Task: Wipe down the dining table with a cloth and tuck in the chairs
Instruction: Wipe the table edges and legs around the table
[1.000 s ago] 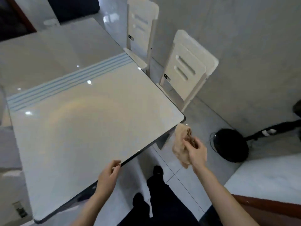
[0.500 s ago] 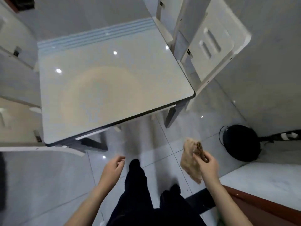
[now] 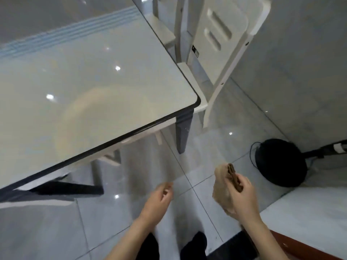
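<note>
The glossy white dining table (image 3: 90, 87) with a dark rim fills the upper left. My right hand (image 3: 244, 196) grips a bunched beige cloth (image 3: 222, 186) with a brown edge, held over the floor, below and to the right of the table's near corner. My left hand (image 3: 157, 201) hangs empty with loosely curled fingers above the floor tiles, clear of the table edge. A white chair (image 3: 221, 44) stands at the table's right side, its seat partly under the tabletop. Part of another white chair (image 3: 110, 156) shows beneath the near edge.
A black round fan base (image 3: 281, 164) with a pole and cable sits on the floor at right. A white surface with a reddish-brown edge (image 3: 309, 248) lies at lower right. A grey wall runs behind the chair. My dark-trousered legs (image 3: 193, 246) are at the bottom.
My left hand has left the table edge and dropped away empty. I have stepped back from the table, and the right hand carried the cloth down and away from the corner.
</note>
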### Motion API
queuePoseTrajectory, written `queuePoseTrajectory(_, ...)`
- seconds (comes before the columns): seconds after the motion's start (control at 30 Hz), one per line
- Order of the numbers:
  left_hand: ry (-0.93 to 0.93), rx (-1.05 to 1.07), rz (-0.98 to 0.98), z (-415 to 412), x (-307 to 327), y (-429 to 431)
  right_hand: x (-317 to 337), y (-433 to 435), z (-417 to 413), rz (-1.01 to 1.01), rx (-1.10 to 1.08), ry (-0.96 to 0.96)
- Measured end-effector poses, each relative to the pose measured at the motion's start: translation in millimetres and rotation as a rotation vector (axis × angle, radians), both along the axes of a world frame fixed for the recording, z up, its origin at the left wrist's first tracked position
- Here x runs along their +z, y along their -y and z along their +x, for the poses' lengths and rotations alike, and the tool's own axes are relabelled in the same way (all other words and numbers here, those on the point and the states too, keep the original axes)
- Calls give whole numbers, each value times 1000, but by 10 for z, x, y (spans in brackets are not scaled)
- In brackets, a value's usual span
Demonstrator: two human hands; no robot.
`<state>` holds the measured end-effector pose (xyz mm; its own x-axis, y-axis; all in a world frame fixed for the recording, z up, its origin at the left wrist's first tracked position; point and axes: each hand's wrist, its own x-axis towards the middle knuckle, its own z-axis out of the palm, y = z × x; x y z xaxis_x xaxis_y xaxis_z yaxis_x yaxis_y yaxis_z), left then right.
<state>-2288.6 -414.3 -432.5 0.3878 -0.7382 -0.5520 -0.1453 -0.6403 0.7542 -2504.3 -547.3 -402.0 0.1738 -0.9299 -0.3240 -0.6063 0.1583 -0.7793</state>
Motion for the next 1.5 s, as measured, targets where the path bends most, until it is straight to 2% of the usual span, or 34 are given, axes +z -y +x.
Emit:
queuePoseTrajectory(0.07,-30,73,-51,133,-387,311,-332,209,97,50,-110,127)
queuePoseTrajectory(0.13,-64,96,-116,323,-808,650,-615,417,243,3,-205,218)
queuePoseTrajectory(0.27,45,91,-222,742,-1565,1408,-1303,859,647,-114,-296,331)
queuePoseTrajectory(0.37,9,105,-342,994,-1990,1944,-1787,1188,1013,-206,-251,453)
queuePoseTrajectory(0.47,38,66,-573,1121,-2270,2327,-2142,1470,1403,-324,-164,587)
queuePoseTrajectory(0.6,-145,-43,-876,1198,-2528,2658,-2416,1802,1860,-538,-90,808)
queuePoseTrajectory(0.77,-83,-122,-1009,1396,-2902,2882,-2600,1947,2337,-929,-100,800)
queuePoseTrajectory(0.87,-111,-80,-1148,1361,-2950,2933,-2894,1921,2553,-918,-90,874)
queuePoseTrajectory(0.93,-114,-74,-1174,1312,-2954,2943,-3237,1909,2598,-881,-116,877)
queuePoseTrajectory(1.1,-86,-68,-1150,1314,-2988,2960,-4216,1748,2541,-483,-163,842)
queuePoseTrajectory(1.17,-109,-91,-1155,1315,-3000,2950,-4016,1663,2505,-524,-144,895)
queuePoseTrajectory(1.27,-189,-77,-1170,1327,-2982,2980,-3235,1709,2527,-805,-90,983)
queuePoseTrajectory(1.4,-203,-73,-1148,1415,-2992,3017,-2436,1894,2688,-1099,-140,853)
queuePoseTrajectory(1.5,-215,-121,-1167,1434,-3034,3015,-2390,2023,2690,-1166,-135,794)
